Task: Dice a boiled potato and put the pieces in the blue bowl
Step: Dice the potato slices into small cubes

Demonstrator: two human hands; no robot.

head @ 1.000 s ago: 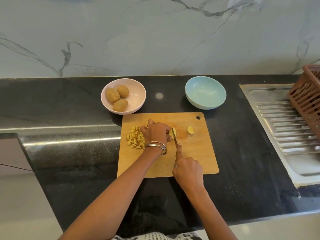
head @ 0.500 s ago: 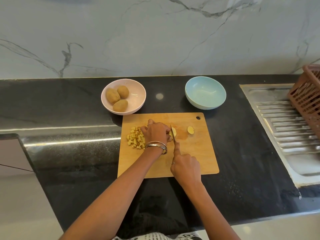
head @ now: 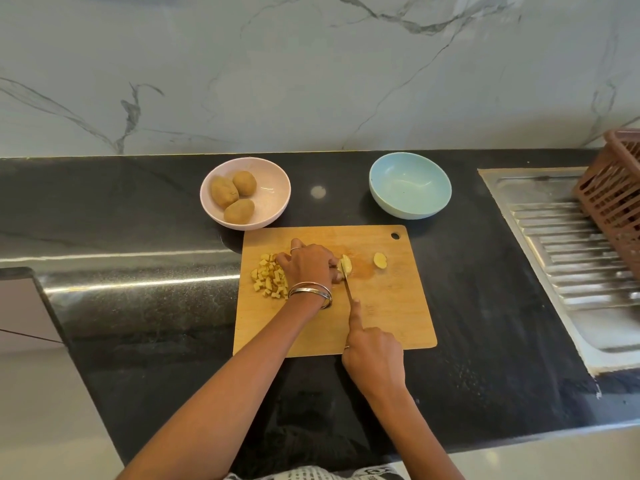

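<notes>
On the wooden cutting board (head: 388, 317) my left hand (head: 308, 266) pins a pale potato piece (head: 346, 264) with its fingertips. My right hand (head: 372, 351) grips a knife (head: 347, 285), forefinger stretched along the blade's back; the blade stands across the potato piece. A heap of yellow diced cubes (head: 268, 278) lies on the board just left of my left hand, partly hidden by it. A small cut-off potato end (head: 380, 260) rests to the right of the blade. The blue bowl (head: 410, 188) stands behind the board at the right, with nothing in it.
A pink bowl (head: 273, 188) behind the board's left corner holds three whole potatoes (head: 233, 197). The board lies on a black stone counter (head: 138, 306). A steel sink drainboard (head: 568, 271) and a brown plastic basket (head: 613, 195) are at the right. A marble wall rises behind.
My right hand has slid back toward me, drawing the knife through the potato piece. My left hand has stayed in place on the piece.
</notes>
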